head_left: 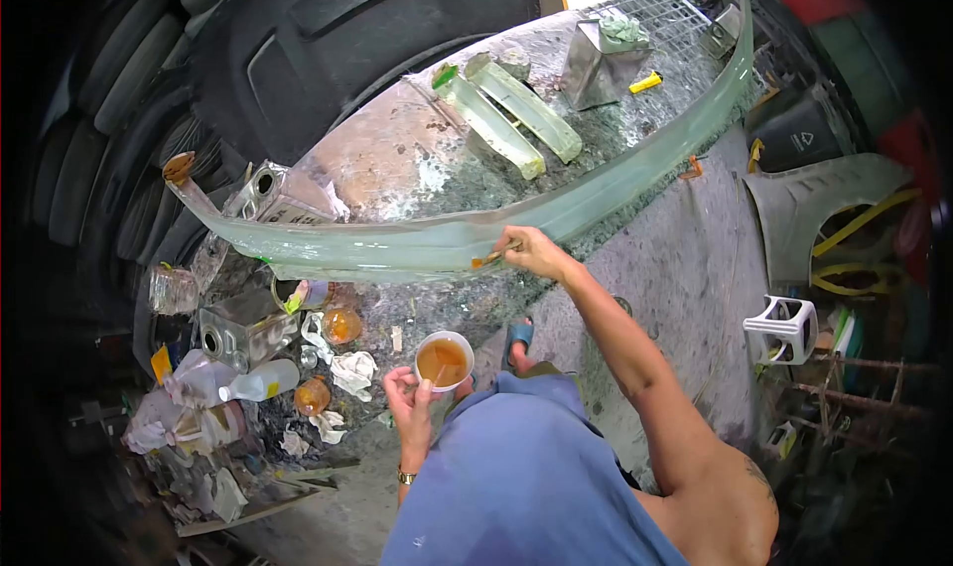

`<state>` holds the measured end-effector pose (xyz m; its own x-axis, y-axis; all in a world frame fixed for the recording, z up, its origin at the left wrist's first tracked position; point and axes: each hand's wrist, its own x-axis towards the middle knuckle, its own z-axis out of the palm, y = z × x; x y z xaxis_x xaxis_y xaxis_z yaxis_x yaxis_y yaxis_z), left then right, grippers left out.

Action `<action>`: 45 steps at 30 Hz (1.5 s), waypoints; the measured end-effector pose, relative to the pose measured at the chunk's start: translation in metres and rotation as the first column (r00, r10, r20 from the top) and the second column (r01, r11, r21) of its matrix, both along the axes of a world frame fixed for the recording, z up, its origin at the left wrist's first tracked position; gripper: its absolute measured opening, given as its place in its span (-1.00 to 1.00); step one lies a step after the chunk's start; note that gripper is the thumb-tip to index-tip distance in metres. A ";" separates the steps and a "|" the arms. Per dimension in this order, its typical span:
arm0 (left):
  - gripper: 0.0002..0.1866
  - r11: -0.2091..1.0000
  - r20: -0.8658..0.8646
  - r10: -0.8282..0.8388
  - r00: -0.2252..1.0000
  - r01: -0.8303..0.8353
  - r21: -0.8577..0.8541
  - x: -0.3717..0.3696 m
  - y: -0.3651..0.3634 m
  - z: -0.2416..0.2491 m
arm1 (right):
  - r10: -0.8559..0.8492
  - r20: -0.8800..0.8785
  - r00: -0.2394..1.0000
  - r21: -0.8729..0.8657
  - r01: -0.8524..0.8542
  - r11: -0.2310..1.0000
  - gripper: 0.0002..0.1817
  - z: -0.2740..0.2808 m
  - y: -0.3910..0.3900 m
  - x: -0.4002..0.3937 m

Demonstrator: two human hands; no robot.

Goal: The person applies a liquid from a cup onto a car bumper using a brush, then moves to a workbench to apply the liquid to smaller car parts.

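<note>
The right hand (536, 251) pinches a brush (493, 256) against the lower edge of the long curved panel (437, 240), which lies across the bench (397, 159). The left hand (410, 397) closes around a cup (443, 360) of amber liquid, about half full. How much of the panel is already coated, I cannot tell.

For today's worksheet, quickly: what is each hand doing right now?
Left hand: closed on cup of amber liquid.
Right hand: closed on brush, its tip at the long panel.
</note>
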<state>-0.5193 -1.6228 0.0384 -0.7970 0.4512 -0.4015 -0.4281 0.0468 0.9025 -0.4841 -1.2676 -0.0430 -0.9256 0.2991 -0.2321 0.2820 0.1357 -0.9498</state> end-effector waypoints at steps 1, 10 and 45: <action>-0.48 1.000 -0.011 -0.008 1.000 0.008 0.000 -0.001 0.001 0.001 | -0.004 0.001 1.000 -0.001 0.004 1.000 -0.83 -0.011 0.003 0.006; -0.50 0.999 -0.025 -0.040 0.999 0.040 0.017 -0.009 0.002 -0.001 | -0.352 0.014 0.936 0.605 0.273 0.748 -0.78 0.035 -0.009 0.013; -0.52 0.999 -0.041 -0.033 0.999 0.032 -0.007 -0.033 -0.036 -0.008 | -0.557 -0.224 0.800 -0.047 0.562 0.826 -0.82 0.056 -0.152 -0.069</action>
